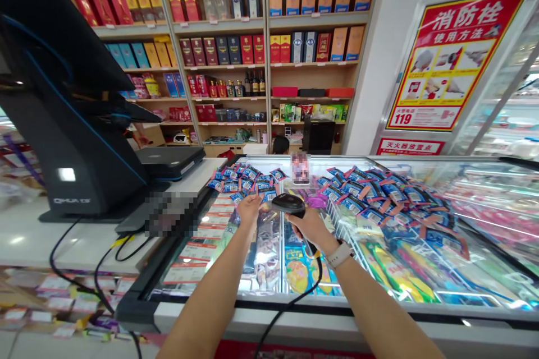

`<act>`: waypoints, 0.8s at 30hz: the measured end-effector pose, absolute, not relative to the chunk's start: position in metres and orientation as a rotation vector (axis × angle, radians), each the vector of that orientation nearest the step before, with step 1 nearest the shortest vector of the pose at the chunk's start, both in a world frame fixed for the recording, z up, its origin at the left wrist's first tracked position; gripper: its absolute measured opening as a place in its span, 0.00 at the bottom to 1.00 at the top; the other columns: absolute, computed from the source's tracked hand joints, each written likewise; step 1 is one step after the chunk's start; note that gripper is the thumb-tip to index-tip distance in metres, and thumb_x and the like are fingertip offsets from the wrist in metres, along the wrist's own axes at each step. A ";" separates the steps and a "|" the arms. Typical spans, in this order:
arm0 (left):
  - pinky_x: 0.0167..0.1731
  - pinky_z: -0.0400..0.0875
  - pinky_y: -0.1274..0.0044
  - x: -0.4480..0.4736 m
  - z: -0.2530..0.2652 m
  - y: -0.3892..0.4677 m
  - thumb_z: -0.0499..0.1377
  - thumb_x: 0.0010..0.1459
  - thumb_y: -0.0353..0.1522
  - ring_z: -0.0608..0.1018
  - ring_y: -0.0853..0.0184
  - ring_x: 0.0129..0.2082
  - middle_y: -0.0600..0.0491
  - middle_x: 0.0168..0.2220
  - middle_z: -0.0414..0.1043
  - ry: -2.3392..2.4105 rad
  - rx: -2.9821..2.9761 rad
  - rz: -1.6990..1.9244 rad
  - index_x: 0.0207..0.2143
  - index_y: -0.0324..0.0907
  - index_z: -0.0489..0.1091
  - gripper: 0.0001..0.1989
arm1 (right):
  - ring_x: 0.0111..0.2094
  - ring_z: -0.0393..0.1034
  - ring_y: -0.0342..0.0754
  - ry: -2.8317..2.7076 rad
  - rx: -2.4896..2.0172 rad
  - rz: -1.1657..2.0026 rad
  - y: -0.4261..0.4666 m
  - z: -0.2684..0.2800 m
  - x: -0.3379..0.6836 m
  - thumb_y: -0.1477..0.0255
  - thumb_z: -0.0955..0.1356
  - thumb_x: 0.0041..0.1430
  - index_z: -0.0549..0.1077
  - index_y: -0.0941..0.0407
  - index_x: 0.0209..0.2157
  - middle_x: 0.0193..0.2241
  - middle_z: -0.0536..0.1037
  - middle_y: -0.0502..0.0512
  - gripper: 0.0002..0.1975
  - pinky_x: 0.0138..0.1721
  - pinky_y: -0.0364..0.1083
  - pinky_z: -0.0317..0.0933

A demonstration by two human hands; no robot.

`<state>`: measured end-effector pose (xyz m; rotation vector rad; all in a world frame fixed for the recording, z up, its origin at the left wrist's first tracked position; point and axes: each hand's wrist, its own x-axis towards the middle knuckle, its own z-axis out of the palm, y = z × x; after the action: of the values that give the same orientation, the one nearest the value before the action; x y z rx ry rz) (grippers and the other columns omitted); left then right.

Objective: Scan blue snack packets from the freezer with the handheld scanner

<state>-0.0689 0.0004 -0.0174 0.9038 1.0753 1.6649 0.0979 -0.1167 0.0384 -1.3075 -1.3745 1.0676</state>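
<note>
My right hand (314, 227) is wrapped around the handle of a black barcode scanner (288, 202). The scanner's head points left, towards my other hand, and a black cable (295, 298) hangs from its grip. My left hand (249, 210) is closed in a pinch at the edge of a small blue-and-pink packet (266, 195). Around it, more of these packets (236, 178) lie loosely on the freezer's glass top. A larger heap of the same packets (379, 193) spreads to the right of the scanner.
A chest freezer (219, 314) with wrapped goods under glass spans the front. A till (84, 123) stands on the counter (25, 241) at left, with cables hanging down. Behind are shelves of boxes (223, 50), part of a person's head (281, 145), and a red wall poster (455, 61).
</note>
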 end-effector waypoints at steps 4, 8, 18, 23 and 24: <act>0.39 0.80 0.64 -0.068 -0.016 0.001 0.74 0.29 0.41 0.78 0.66 0.25 0.57 0.19 0.72 1.076 0.884 1.670 0.20 0.38 0.72 0.21 | 0.10 0.58 0.42 -1.416 -1.346 1.011 -0.120 0.040 0.097 0.67 0.70 0.53 0.62 0.53 0.07 0.06 0.65 0.51 0.25 0.19 0.44 0.53; 0.40 0.79 0.65 -0.067 -0.017 0.001 0.74 0.29 0.41 0.79 0.65 0.28 0.56 0.19 0.72 1.058 0.858 1.671 0.21 0.38 0.72 0.20 | 0.10 0.58 0.43 -1.367 -1.354 1.035 -0.120 0.040 0.096 0.66 0.70 0.53 0.63 0.53 0.10 0.07 0.65 0.49 0.22 0.17 0.44 0.51; 0.40 0.78 0.63 -0.066 -0.016 0.000 0.72 0.32 0.41 0.79 0.65 0.26 0.55 0.21 0.74 1.100 1.024 1.651 0.24 0.39 0.72 0.19 | 0.12 0.58 0.41 -0.882 -0.992 1.307 -0.116 0.037 0.108 0.63 0.73 0.48 0.70 0.56 0.21 0.12 0.69 0.47 0.12 0.16 0.43 0.53; 0.39 0.78 0.63 0.003 0.009 0.004 0.71 0.36 0.38 0.80 0.61 0.28 0.53 0.22 0.76 0.960 1.241 1.453 0.24 0.40 0.72 0.14 | 0.19 0.65 0.40 -0.321 -0.563 1.256 -0.123 0.045 0.175 0.66 0.72 0.51 0.69 0.55 0.26 0.20 0.71 0.46 0.09 0.23 0.41 0.64; 0.39 0.78 0.64 0.027 0.016 0.004 0.70 0.37 0.37 0.80 0.61 0.29 0.52 0.23 0.76 0.902 1.295 1.395 0.24 0.40 0.72 0.14 | 0.19 0.66 0.40 -0.275 -0.527 1.207 -0.125 0.044 0.194 0.67 0.71 0.52 0.69 0.54 0.26 0.20 0.71 0.46 0.08 0.24 0.41 0.65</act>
<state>0.0268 0.0043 0.0158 1.2949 0.9019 1.3955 0.1938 -0.1251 0.0444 -0.5273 -0.2752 1.2068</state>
